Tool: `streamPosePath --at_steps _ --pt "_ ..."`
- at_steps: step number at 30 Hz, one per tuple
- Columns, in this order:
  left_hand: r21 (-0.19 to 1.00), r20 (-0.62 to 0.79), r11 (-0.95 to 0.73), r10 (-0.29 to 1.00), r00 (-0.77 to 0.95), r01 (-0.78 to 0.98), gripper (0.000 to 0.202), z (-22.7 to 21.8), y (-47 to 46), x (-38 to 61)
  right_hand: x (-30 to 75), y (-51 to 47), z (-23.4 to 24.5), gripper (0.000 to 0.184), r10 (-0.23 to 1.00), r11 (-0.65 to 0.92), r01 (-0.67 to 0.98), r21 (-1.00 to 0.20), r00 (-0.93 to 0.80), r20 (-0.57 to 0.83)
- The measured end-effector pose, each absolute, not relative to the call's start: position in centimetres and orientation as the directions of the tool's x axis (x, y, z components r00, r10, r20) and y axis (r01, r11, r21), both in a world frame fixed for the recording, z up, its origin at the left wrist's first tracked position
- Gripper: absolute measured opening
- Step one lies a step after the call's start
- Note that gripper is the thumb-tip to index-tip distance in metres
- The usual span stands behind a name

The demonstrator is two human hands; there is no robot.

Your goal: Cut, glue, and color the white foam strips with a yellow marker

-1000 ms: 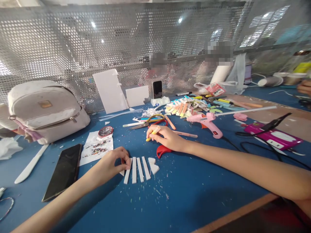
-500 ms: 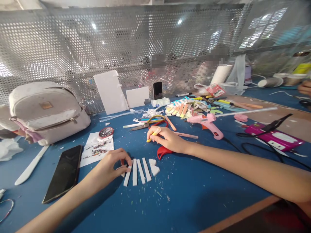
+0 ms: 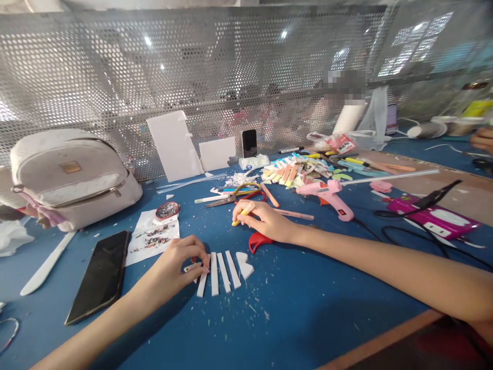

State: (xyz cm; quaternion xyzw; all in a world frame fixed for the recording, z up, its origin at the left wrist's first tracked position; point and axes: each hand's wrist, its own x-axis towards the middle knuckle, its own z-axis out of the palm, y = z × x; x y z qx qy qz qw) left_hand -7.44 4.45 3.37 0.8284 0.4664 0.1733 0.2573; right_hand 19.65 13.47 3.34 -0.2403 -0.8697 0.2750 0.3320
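Note:
My left hand (image 3: 177,265) pinches a thin white foam strip (image 3: 191,267) at the left end of a row of white foam strips (image 3: 223,266) lying on the blue table (image 3: 292,303). A small white cut-off piece (image 3: 244,264) lies at the row's right end. My right hand (image 3: 265,220) rests further back, fingers closed round a yellow-handled knife (image 3: 239,215). A red curved piece (image 3: 257,240) sits just under that hand's wrist.
A black phone (image 3: 98,277) and a white knife-shaped foam piece (image 3: 46,265) lie at the left, a grey backpack (image 3: 73,174) behind. Scissors (image 3: 234,193), a pink glue gun (image 3: 327,195), coloured foam bits (image 3: 295,169) and a magenta box (image 3: 433,216) with cables fill the back right.
My left fingers have lifted one thin strip off the left end of the row and turned it crosswise. The right hand has stayed where it was.

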Motion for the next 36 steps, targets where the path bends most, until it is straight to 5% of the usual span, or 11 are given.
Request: streamPosePath --at_steps 5,14,27,29,36 --pt "0.518 0.100 -0.502 0.839 0.534 0.692 0.016 3.1 3.9 -7.2 19.7 13.3 3.5 0.020 0.543 0.802 0.262 -0.537 -0.694 0.472" --pt "0.439 0.202 -0.577 0.810 0.550 0.689 0.013 3.1 3.6 -7.1 19.5 12.3 2.9 0.029 0.397 0.918 0.356 -0.177 -0.794 0.460" --pt "0.214 0.355 -0.717 0.689 0.631 0.663 0.025 2.8 3.1 -7.1 19.9 15.7 5.0 0.016 0.594 0.770 0.638 0.021 -0.728 0.342" --pt "0.204 0.360 -0.721 0.684 0.634 0.662 0.024 2.8 3.0 -7.2 20.3 17.4 5.3 0.030 0.640 0.721 0.688 0.086 -0.708 0.300" --pt "0.251 0.327 -0.693 0.718 0.614 0.676 0.013 2.9 2.9 -7.5 20.5 20.9 4.9 0.033 0.753 0.616 0.758 0.215 -0.647 0.121"
